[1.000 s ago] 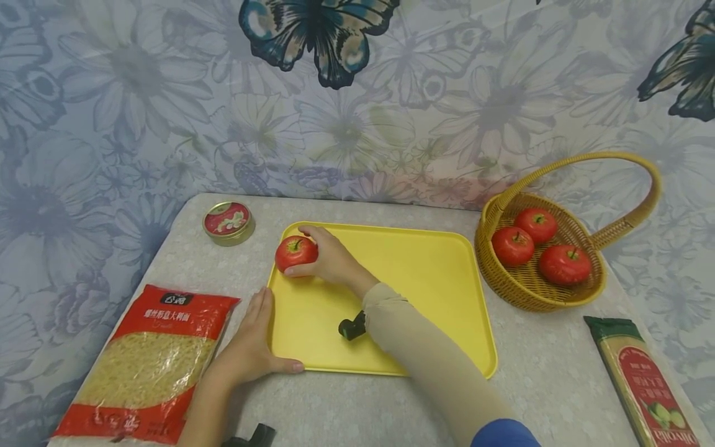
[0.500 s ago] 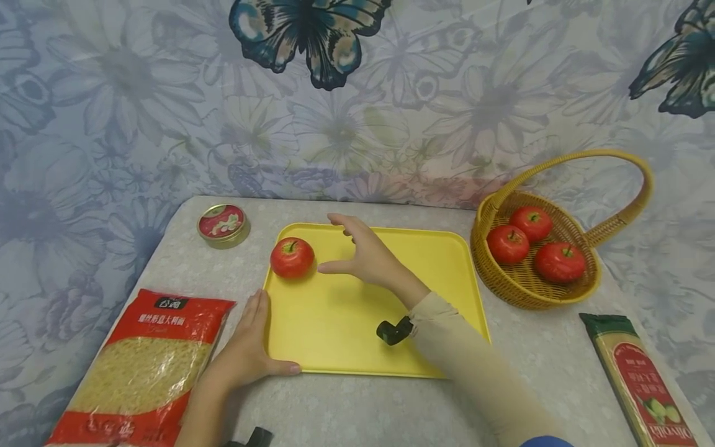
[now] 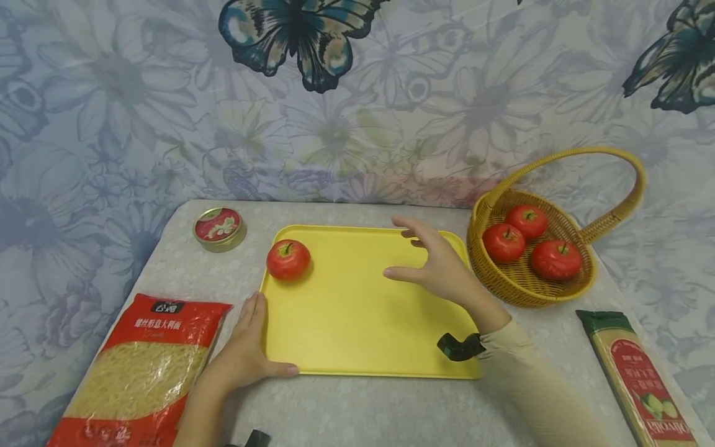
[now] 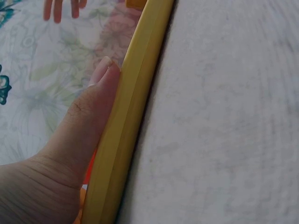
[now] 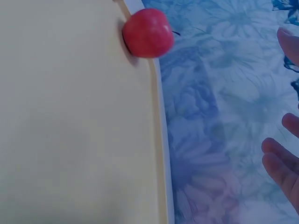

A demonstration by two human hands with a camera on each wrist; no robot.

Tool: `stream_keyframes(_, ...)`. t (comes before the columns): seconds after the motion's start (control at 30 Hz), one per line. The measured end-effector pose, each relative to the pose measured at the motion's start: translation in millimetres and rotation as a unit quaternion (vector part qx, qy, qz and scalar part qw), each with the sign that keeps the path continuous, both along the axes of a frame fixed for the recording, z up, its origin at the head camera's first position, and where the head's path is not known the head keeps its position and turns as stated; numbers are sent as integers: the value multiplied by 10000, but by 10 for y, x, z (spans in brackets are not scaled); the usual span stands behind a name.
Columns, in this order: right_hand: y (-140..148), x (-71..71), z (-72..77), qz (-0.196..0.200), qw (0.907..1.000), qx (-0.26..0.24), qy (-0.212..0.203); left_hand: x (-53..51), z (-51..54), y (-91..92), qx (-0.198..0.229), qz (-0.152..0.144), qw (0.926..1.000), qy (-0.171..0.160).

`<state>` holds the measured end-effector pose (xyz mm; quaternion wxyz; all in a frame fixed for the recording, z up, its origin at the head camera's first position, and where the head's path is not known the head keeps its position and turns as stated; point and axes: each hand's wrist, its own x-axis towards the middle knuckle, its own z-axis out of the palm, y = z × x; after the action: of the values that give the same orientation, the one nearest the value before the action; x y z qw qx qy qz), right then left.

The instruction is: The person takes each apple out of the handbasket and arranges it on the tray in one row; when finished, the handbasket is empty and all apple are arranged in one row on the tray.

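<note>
A yellow tray [image 3: 357, 304] lies on the table with one red apple [image 3: 288, 259] in its back left corner. My left hand [image 3: 246, 347] rests against the tray's lower left corner, fingers along the left side, thumb at the front edge; in the left wrist view the thumb [image 4: 79, 121] touches the tray's wall [image 4: 126, 112]. Above the tray's right part, my right hand [image 3: 441, 267] hangs with fingers spread and nothing held. The right wrist view shows its fingers [image 5: 280, 163] apart, away from the apple [image 5: 148, 33]. A wicker basket [image 3: 503, 282] with three red apples stands right of the tray.
A round tin [image 3: 219, 230] stands at the table's back left. The red pasta bag [image 3: 134, 366] lies left of my left forearm. At the right edge is a green-topped packet [image 3: 637, 379]. A flowered cloth [image 3: 335, 124] hangs behind the table.
My right hand has let go of the apple in the tray's corner and moved right, towards the basket. The left hand has stayed at the tray's corner.
</note>
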<state>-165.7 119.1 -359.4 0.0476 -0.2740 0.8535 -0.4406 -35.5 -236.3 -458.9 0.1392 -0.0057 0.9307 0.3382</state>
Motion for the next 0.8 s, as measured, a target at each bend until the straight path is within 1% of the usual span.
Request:
stream_keyframes(0.2,482,106,8,-440,9984,-21,361,-4,3,23,-49,-11,10000,-38)
stream_keyframes(0.27,640,120,4,-671,9966,-46,483,-2,9,28,-51,-16,10000,-52)
stream_keyframes(0.37,861,112,13,-1064,9930,-58,513,-1,17,25,-53,10,9999,-99)
stream_keyframes(0.47,1053,77,25,-1425,9889,-22,413,-3,0,13,-96,29,9999,-141)
stream_keyframes(0.53,1164,38,22,-1634,9857,86,398,-6,-19,3,-83,7,9999,-103)
stream_keyframes(0.8,1522,-180,-76,-2186,9749,420,60,-16,-65,-13,-48,-70,10000,51)
